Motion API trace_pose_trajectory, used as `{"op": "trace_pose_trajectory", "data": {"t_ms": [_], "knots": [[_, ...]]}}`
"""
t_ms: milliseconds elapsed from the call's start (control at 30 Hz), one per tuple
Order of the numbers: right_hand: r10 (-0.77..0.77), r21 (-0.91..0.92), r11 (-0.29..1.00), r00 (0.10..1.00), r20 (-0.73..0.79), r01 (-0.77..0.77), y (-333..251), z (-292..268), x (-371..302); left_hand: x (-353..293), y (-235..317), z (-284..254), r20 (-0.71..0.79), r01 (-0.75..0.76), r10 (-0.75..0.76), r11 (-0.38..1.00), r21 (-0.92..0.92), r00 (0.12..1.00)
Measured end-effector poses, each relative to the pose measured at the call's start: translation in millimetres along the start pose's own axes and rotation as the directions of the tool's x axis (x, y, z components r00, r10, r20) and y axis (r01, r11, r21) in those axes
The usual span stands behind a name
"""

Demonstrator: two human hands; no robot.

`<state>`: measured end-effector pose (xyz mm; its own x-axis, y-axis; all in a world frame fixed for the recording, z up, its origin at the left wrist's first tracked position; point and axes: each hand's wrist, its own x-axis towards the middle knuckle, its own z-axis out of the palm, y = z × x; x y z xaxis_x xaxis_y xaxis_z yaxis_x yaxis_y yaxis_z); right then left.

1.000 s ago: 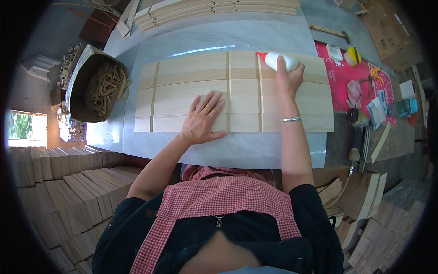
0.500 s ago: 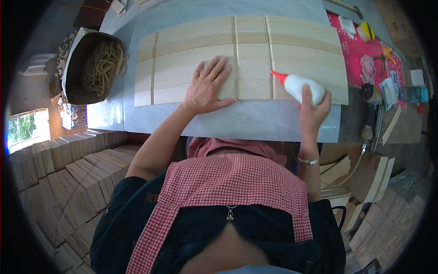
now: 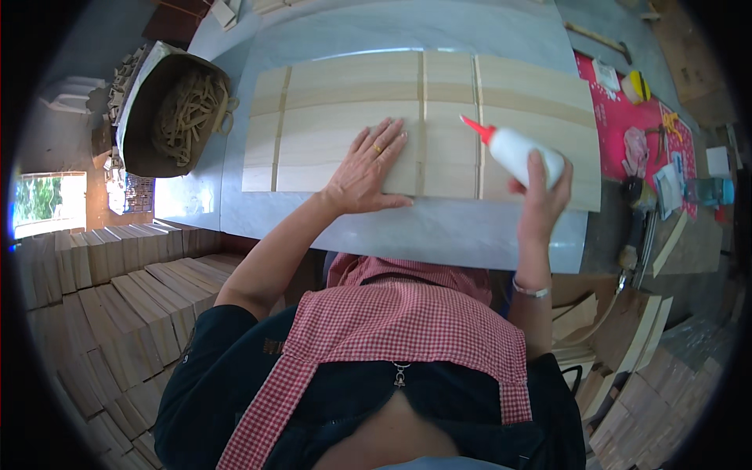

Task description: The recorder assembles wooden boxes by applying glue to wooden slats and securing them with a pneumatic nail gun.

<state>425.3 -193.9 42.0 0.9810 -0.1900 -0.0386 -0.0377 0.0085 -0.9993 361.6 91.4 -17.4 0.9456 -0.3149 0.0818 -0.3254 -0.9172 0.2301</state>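
A pale wooden board [image 3: 345, 88] with several grooves running across it lies on the table in front of me. My left hand [image 3: 366, 168] rests flat on its near part, fingers spread, just left of a middle groove. In my right hand [image 3: 542, 188] is a white glue bottle [image 3: 517, 153] with a red nozzle, tilted so the tip points up and to the left. The nozzle tip sits near the right-hand groove [image 3: 479, 117]; whether it touches the wood I cannot tell.
A box [image 3: 141, 125] full of rubber bands stands left of the board on the grey marbled table [image 3: 376, 239]. Stacked wooden boards [image 3: 117, 321] fill the lower left. A red cloth [image 3: 615, 125] with a yellow tape roll [image 3: 636, 86] and a hammer [image 3: 599, 39] lie right.
The bottle's nozzle has shifted left relative to the board, from the right-hand groove to just beside it. My left hand stays flat on the wood. The whole view has shifted slightly.
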Motion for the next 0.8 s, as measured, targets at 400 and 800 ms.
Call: {"op": "trace_pose_trajectory", "data": {"t_ms": [400,800], "knots": [[-0.065,-0.212,0.975,0.998,0.018,0.067,57,127,112,-17,-18,-8,0.074,0.072,-0.079,0.992,0.100,0.994],[-0.097,-0.299,0.948,0.994,0.049,0.107,64,38,-13,-17,-20,-2,0.009,0.069,-0.071,0.991,0.111,0.997]]}}
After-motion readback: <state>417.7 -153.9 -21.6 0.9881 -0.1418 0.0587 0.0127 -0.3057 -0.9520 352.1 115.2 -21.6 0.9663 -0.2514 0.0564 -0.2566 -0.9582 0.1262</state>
